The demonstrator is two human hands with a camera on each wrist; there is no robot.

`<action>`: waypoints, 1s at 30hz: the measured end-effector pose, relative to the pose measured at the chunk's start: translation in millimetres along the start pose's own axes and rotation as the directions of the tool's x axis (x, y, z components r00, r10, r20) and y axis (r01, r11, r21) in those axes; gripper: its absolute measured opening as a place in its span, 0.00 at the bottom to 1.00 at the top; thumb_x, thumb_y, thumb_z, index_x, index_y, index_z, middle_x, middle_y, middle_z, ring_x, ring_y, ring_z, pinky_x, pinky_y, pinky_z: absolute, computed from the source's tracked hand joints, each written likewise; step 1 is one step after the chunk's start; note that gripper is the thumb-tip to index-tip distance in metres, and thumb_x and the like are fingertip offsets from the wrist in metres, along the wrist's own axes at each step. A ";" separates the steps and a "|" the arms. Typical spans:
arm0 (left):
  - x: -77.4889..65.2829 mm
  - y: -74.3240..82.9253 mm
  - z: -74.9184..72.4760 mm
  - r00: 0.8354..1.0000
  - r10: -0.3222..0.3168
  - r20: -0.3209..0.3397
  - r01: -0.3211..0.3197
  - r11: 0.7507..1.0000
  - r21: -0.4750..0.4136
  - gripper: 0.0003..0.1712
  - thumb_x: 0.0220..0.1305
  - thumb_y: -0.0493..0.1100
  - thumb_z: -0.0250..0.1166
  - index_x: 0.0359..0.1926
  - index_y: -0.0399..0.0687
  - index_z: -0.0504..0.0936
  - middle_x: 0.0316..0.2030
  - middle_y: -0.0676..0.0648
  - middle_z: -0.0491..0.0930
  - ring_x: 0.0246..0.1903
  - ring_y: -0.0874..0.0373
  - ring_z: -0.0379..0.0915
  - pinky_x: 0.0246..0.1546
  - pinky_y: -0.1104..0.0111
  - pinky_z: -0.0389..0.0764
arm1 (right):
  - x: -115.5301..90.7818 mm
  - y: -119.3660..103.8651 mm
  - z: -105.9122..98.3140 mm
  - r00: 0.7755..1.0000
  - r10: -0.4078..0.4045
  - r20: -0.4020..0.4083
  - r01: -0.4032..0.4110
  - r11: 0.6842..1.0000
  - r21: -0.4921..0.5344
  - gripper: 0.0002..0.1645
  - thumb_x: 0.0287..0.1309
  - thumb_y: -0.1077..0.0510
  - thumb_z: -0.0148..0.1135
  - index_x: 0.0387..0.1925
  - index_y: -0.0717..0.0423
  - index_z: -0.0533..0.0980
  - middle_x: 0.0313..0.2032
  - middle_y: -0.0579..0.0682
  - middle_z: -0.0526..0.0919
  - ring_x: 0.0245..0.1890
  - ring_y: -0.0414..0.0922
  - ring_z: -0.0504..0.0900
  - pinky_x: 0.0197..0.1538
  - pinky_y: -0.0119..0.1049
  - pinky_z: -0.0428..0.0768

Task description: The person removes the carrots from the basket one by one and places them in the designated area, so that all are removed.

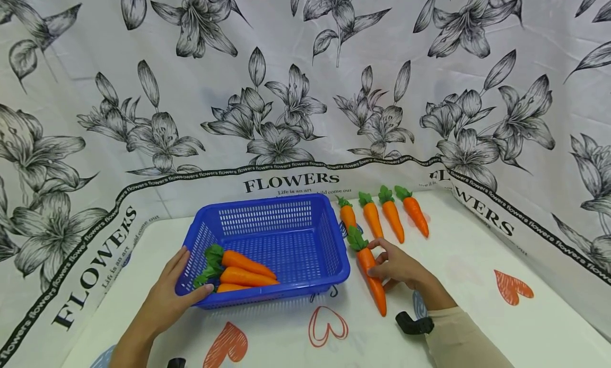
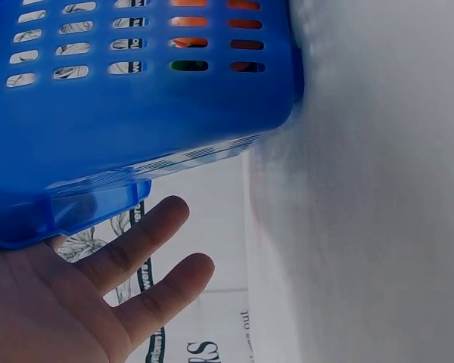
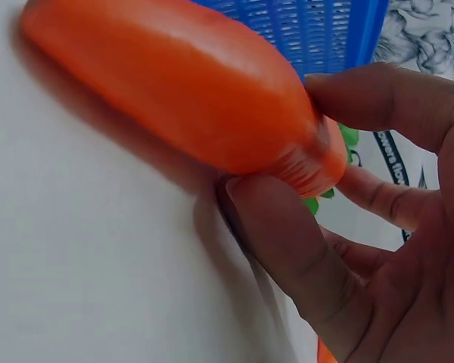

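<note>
My right hand (image 1: 398, 264) pinches an orange carrot (image 1: 372, 283) with a green leafy top, just right of the blue basket (image 1: 341, 251). In the right wrist view, the thumb (image 3: 280, 227) and forefinger press on opposite sides of the carrot (image 3: 174, 83), close over the white table. At the basket's near left corner, my left hand (image 1: 167, 288) holds the rim, the thumb lying over the front edge. Two of its fingers (image 2: 155, 299) spread out straight beside the basket wall (image 2: 159, 106) in the left wrist view. Three carrots (image 1: 248, 275) lie inside the basket at the left.
Several more carrots (image 1: 391, 219) lie in a row at the back right, leaves towards the wall. White flower-printed cloth (image 1: 286, 129) hangs behind and at both sides. Red hearts (image 1: 329, 325) mark the white tabletop (image 1: 477, 283). A black strap piece (image 1: 412, 324) sits at my right wrist.
</note>
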State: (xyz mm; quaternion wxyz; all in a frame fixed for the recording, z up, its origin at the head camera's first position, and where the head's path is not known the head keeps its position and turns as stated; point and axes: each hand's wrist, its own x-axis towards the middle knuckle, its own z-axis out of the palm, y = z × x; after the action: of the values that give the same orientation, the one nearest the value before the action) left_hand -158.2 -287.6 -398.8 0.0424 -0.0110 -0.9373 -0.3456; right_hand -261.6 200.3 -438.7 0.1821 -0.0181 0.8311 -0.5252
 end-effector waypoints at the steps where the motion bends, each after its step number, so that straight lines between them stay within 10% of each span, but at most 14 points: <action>1: -0.3 0.0 0.2 1.000 0.000 0.000 0.000 1.000 -0.001 0.59 0.58 0.61 0.67 0.76 0.42 0.42 0.75 0.39 0.35 0.66 0.26 0.40 0.54 0.27 0.49 | -0.2 0.0 0.6 1.000 0.003 -0.004 -0.003 1.000 -0.004 0.35 0.48 0.64 0.72 0.57 0.48 0.67 0.36 0.59 0.73 0.26 0.53 0.79 0.26 0.46 0.83; 30: -1.1 0.6 0.3 1.000 0.003 0.003 -0.003 1.000 -0.004 0.59 0.58 0.59 0.67 0.76 0.42 0.41 0.74 0.38 0.34 0.66 0.25 0.40 0.54 0.28 0.50 | -9.1 -7.5 1.5 1.000 0.013 -0.003 -0.013 0.983 -0.185 0.32 0.46 0.60 0.76 0.52 0.48 0.69 0.32 0.56 0.75 0.25 0.51 0.78 0.24 0.42 0.82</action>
State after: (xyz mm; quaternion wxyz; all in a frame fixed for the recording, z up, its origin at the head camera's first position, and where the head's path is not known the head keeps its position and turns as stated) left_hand -157.2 -286.9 -398.6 0.0414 -0.0132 -0.9367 -0.3474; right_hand -253.9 197.6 -430.1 0.1823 -0.0290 0.8766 -0.4444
